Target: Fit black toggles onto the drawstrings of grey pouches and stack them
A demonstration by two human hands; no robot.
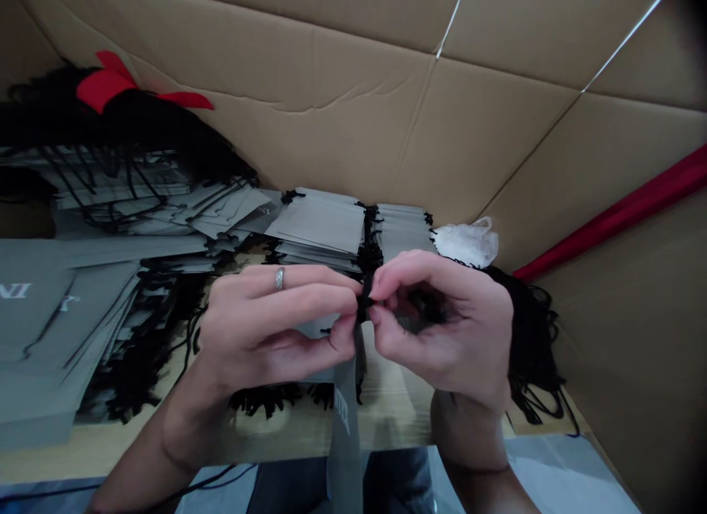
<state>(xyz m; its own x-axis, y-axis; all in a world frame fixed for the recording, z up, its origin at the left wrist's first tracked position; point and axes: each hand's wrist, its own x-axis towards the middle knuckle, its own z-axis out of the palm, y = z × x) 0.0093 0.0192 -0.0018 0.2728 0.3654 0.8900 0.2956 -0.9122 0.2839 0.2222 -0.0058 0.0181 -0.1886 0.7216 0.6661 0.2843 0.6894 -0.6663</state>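
My left hand [281,322], with a ring on one finger, and my right hand [442,322] meet above the table. Between their pinched fingertips is a short piece of black cord [365,299]. Below the fingers hangs a grey paper bag [345,433], seen almost edge-on, with pale lettering on its side. The cord appears to belong to this bag, though the fingers hide where it joins. A dark bit, perhaps more cord, shows inside the curl of my right hand. Under and behind my hands lie stacked grey bags [323,218] with black cord ends.
Larger grey bags [38,308] spread over the left of the table [398,418]. At the back left, a bundle of black cords [182,135] carries a red band [104,87]. More black cords [533,344] and a clear plastic bag [467,241] lie right. Cardboard walls [353,79] enclose the back.
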